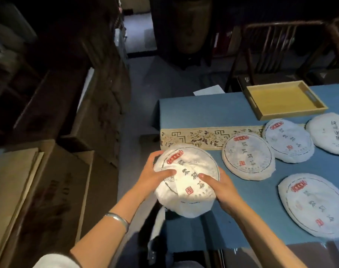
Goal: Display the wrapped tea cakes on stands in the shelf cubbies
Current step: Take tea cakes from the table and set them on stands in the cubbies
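A: Head view: we've got both hands on one wrapped tea cake (pixel 187 180). Left hand (pixel 155 176) fingers curl over its left edge, thumb across the top. Right hand (pixel 221 187) grips the right edge, thumb on the paper face.

B: Where's the cake?

A: At the near-left corner of the blue surface (pixel 203 111), overhanging the edge. We can't tell if it's lifted or resting.

B: The rest?

A: Four more wrapped cakes (pixel 249 156) lie flat to the right, wooden tray (pixel 284 99) behind them, patterned runner (pixel 199 137) across the surface. Cardboard boxes (pixel 38 190) sit left.
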`<act>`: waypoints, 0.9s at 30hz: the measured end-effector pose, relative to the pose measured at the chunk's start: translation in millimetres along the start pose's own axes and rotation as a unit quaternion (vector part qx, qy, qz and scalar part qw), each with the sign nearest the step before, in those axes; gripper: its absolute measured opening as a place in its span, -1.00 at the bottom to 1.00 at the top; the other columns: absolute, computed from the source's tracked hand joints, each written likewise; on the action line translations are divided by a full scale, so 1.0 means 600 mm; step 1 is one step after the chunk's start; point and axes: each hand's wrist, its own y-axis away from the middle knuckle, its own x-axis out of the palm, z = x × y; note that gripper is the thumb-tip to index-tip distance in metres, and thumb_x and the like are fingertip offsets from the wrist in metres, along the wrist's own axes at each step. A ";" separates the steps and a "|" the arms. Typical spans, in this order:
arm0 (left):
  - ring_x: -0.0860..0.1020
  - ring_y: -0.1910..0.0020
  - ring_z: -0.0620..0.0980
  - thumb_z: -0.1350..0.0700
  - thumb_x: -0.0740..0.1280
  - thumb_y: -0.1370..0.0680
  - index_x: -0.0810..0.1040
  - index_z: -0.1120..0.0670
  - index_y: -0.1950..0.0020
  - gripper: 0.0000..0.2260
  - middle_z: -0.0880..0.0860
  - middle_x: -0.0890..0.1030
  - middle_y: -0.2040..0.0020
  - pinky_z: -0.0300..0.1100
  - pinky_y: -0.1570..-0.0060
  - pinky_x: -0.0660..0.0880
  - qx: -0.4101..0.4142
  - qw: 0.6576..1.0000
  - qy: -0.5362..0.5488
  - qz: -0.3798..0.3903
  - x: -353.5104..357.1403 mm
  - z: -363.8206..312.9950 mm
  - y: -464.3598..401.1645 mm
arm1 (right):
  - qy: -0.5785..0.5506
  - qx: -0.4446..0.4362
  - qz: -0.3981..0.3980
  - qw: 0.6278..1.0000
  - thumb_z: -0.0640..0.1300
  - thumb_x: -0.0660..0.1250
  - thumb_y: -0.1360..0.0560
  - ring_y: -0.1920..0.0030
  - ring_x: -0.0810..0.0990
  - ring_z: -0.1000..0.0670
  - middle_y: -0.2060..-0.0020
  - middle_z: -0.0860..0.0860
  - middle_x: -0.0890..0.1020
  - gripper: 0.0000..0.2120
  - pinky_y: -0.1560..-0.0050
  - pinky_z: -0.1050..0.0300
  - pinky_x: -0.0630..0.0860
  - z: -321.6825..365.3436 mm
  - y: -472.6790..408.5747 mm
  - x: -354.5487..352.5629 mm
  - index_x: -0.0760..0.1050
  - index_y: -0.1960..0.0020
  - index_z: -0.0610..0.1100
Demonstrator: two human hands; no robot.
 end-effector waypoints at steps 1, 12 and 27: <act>0.58 -0.06 -0.15 0.23 0.55 -0.38 0.40 -0.10 -0.29 -0.42 -0.06 0.55 -0.18 -0.33 0.19 0.56 0.008 1.000 0.006 -0.014 -0.026 -0.009 0.010 | 0.004 -0.007 0.012 1.000 -0.28 0.45 -0.44 -0.07 0.69 -0.12 -0.08 -0.11 0.70 -0.60 -0.07 -0.14 0.62 0.011 -0.005 0.026 0.50 -0.24 -0.09; 0.55 0.01 -0.22 -0.06 0.35 -0.54 0.34 -0.08 -0.40 -0.55 -0.11 0.56 -0.07 -0.31 0.12 0.46 0.078 0.936 0.105 -0.326 -0.323 -0.107 0.239 | -0.005 -0.093 0.204 0.974 -0.25 0.44 -0.44 -0.13 0.66 -0.15 -0.12 -0.13 0.68 -0.58 -0.13 -0.17 0.58 0.106 0.003 0.396 0.52 -0.28 -0.12; 0.61 -0.11 -0.10 0.18 0.45 -0.47 0.32 -0.21 -0.33 -0.45 -0.08 0.59 -0.18 -0.02 -0.07 0.61 0.247 0.687 0.233 -0.643 -0.460 -0.160 0.594 | -0.081 -0.140 0.479 0.863 -0.20 0.41 -0.47 -0.20 0.63 -0.06 -0.20 -0.03 0.64 -0.53 -0.14 -0.14 0.60 0.109 0.261 0.811 0.45 -0.35 0.00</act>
